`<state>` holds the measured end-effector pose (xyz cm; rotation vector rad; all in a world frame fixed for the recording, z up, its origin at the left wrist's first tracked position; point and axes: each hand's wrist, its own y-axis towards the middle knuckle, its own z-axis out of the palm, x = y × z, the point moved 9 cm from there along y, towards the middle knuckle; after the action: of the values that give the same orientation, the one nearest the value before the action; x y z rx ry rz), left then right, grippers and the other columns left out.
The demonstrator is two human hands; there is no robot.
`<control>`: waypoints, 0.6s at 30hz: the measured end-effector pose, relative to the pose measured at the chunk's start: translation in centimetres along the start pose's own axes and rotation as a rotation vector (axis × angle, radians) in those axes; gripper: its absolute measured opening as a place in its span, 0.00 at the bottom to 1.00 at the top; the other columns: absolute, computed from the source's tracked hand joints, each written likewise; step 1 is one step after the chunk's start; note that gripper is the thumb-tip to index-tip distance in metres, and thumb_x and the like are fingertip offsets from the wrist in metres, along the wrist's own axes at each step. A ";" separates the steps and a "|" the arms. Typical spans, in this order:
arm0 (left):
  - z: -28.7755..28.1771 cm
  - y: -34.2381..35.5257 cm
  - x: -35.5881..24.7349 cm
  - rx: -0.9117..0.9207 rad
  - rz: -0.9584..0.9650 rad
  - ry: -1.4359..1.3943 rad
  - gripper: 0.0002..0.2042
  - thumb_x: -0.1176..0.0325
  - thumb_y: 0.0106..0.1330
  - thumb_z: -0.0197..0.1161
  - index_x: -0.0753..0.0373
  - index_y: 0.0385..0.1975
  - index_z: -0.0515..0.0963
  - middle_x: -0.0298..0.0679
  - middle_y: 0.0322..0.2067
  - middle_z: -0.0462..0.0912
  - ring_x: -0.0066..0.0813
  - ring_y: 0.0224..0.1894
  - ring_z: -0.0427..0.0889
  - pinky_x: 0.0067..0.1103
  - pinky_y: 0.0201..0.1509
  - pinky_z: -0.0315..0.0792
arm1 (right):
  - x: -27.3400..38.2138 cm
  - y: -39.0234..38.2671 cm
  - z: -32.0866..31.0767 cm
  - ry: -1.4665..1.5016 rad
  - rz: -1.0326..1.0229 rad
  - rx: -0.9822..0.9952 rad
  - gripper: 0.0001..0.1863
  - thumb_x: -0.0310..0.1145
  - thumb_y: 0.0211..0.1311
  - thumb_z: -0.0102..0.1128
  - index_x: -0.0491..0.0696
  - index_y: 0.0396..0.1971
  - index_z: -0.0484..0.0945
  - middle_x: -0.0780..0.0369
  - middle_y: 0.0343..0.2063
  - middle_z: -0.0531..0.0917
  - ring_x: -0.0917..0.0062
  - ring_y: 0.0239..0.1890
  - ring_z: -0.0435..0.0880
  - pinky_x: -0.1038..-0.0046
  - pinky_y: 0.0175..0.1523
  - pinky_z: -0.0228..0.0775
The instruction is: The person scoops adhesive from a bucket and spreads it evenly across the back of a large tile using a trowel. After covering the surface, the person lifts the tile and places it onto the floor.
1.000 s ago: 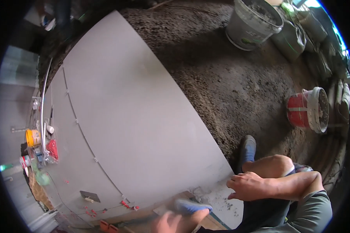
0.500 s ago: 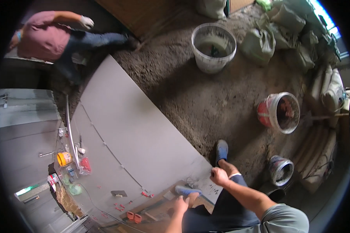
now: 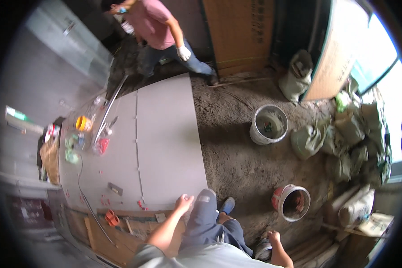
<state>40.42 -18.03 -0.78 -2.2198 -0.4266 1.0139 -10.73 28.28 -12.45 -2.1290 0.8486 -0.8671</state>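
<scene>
My left hand [image 3: 184, 203] is curled closed beside my raised knee, over the near corner of the large grey tiles [image 3: 169, 134]. I see nothing in its fingers. Off to the right, my right hand [image 3: 274, 236] hangs in a loose fist, also with nothing visible in it. Below that hand is a small dirty bucket [image 3: 263, 250], partly hidden. Between the tiles and a red-and-white bucket [image 3: 279, 198] lying tilted, one of my blue shoes [image 3: 228, 205] stands on the dirt floor.
A co-worker in a pink shirt [image 3: 154, 22] strides past the tiles' far edge. A large bucket [image 3: 259, 134] and several sacks [image 3: 308, 140] stand on the right. A trowel [image 3: 115, 189], a yellow bucket [image 3: 83, 123] and a long metal bar [image 3: 111, 105] lie on the tiles.
The view has swung round, and my body has turned away from the tile corner. My right hand has moved from over that corner to the right. The co-worker's stance and arms have shifted.
</scene>
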 end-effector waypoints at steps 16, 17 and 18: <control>-2.6 6.6 2.6 -0.020 -0.272 -0.290 0.23 0.52 0.68 0.59 0.67 0.19 0.80 0.43 0.17 0.83 0.34 0.19 0.81 0.31 0.26 0.74 | 32.6 18.2 -33.7 0.703 0.112 -0.004 0.05 0.37 0.68 0.60 0.52 0.34 0.79 0.65 0.26 0.81 0.75 0.27 0.82 0.70 0.32 0.75; -3.1 7.6 0.1 -0.041 -0.300 -0.415 0.22 0.52 0.68 0.59 0.65 0.20 0.79 0.42 0.18 0.82 0.34 0.18 0.80 0.31 0.26 0.74 | 35.4 20.1 -35.4 0.692 0.075 -0.012 0.06 0.38 0.68 0.61 0.52 0.34 0.78 0.65 0.26 0.80 0.75 0.26 0.80 0.71 0.32 0.75; -3.5 8.4 -6.7 -0.020 -0.224 -0.448 0.20 0.52 0.67 0.61 0.63 0.21 0.77 0.39 0.16 0.80 0.32 0.19 0.80 0.28 0.27 0.73 | 36.2 21.5 -38.1 0.677 0.047 -0.063 0.07 0.40 0.68 0.61 0.53 0.34 0.78 0.66 0.26 0.79 0.76 0.25 0.79 0.71 0.32 0.74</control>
<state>38.96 -29.26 -1.14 -1.8980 -0.8642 1.3829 -25.95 -23.99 3.59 -1.8594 1.2585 -1.5915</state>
